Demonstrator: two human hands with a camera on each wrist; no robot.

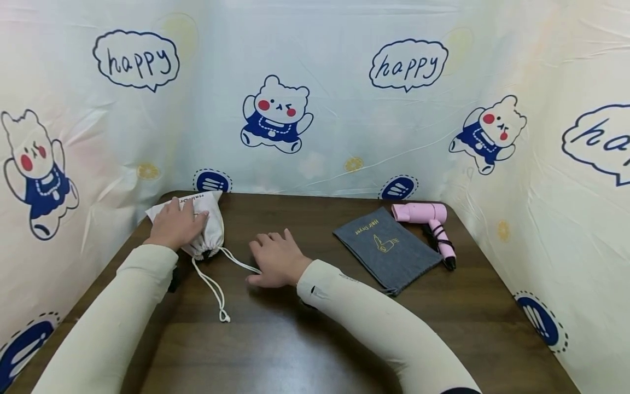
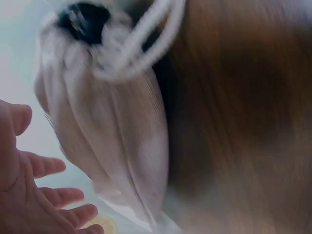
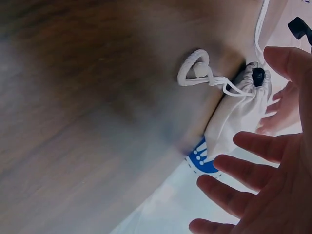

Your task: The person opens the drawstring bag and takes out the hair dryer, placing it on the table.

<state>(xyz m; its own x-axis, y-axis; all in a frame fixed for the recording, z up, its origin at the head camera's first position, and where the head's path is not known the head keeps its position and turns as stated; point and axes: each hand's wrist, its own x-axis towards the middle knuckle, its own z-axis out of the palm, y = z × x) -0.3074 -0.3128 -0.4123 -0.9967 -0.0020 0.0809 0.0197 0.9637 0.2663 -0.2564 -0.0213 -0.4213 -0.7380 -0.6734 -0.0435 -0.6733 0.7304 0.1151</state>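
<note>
A white drawstring bag (image 1: 214, 225) with partly covered lettering lies at the table's far left, its gathered mouth toward the person. Two white cord loops (image 1: 215, 290) trail from that mouth, where something black shows. Over the bag is my left hand (image 1: 174, 223), fingers spread; in the left wrist view a gap shows between these fingers and the bag (image 2: 107, 122). To the right of the bag my right hand (image 1: 278, 260) hovers palm down, near the end of one cord loop. The right wrist view shows its fingers (image 3: 243, 170) loosely extended, holding nothing.
A grey pouch (image 1: 384, 249) marked "Hair Dryer" lies flat at the right of the brown wooden table (image 1: 275, 350). Beside it is a pink hair dryer (image 1: 420, 213) with a black cord wrapped round its handle. A printed curtain (image 1: 334, 137) hangs behind and on both sides.
</note>
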